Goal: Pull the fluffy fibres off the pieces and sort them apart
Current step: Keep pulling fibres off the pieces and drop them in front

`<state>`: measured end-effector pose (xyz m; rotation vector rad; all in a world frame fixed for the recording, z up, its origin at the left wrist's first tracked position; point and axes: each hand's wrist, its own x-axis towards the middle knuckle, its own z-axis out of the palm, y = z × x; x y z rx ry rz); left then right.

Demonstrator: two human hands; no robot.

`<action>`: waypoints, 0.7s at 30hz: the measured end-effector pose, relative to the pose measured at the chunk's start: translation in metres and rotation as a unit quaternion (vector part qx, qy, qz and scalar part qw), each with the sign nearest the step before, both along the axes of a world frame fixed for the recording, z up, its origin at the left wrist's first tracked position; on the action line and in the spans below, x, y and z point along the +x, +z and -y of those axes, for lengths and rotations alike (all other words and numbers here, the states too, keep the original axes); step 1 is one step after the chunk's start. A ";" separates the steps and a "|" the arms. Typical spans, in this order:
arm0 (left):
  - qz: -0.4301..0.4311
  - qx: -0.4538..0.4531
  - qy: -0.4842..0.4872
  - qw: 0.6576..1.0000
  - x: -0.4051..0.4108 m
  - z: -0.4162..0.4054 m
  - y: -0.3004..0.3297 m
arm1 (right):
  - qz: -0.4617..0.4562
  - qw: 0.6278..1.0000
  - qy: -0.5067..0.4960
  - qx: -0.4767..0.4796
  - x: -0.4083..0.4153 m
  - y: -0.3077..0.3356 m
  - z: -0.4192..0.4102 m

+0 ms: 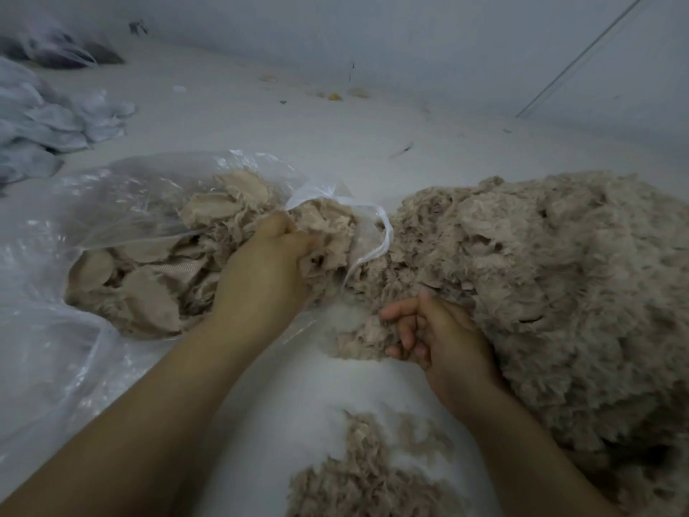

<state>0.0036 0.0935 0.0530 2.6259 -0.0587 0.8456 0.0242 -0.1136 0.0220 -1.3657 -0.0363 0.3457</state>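
Observation:
A clear plastic bag [123, 188] lies open at the left, holding beige fabric pieces [149, 296] with fluffy edges. My left hand [266, 270] reaches into the bag's mouth and grips a clump of these pieces. A big heap of beige fluffy fibre [551, 278] fills the right side. My right hand [436, 333] lies at the heap's near edge, its fingers curled around a tuft of fibre. A smaller patch of fibre [369, 475] lies near the bottom, between my forearms.
The work surface [298, 125] is white. Crumpled pale cloth or bags [48, 121] lie at the far left, and a darker bundle [59, 50] sits behind them. Small scraps [335, 95] lie near the back wall. A thin line [581, 54] runs diagonally across the wall at right.

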 end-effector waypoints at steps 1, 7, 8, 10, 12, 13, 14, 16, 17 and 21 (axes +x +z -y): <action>-0.062 0.066 0.032 0.995 0.002 -0.004 -0.004 | 0.005 1.000 0.004 -0.001 0.000 0.000 0.000; -0.093 0.114 0.088 0.985 -0.001 -0.005 -0.010 | 0.015 1.000 0.008 0.000 0.000 0.000 -0.001; -0.055 0.101 0.088 0.989 -0.001 -0.003 -0.007 | 0.016 1.000 0.008 0.002 0.000 0.000 -0.001; 0.008 0.081 0.094 0.992 -0.004 0.002 -0.001 | 0.014 1.000 0.004 0.010 -0.001 0.001 -0.002; 0.021 0.065 0.094 0.993 -0.008 0.008 0.001 | 0.006 1.000 -0.003 0.013 -0.001 0.002 -0.002; 0.023 0.066 0.088 0.994 -0.010 0.011 -0.001 | 0.004 1.000 -0.004 0.011 -0.001 0.002 -0.002; 0.026 0.075 0.074 0.994 -0.012 0.014 -0.002 | 0.003 1.000 -0.004 0.007 0.000 0.002 -0.002; 0.026 0.084 0.021 0.996 -0.014 0.022 -0.005 | 0.001 1.000 -0.002 0.001 0.000 0.002 -0.002; 0.012 0.071 -0.015 0.997 -0.013 0.026 -0.007 | -0.002 1.000 -0.003 0.000 0.000 0.002 -0.002; -0.154 -0.062 -0.113 0.980 -0.013 0.044 -0.016 | -0.001 1.000 -0.002 -0.008 0.001 0.000 0.000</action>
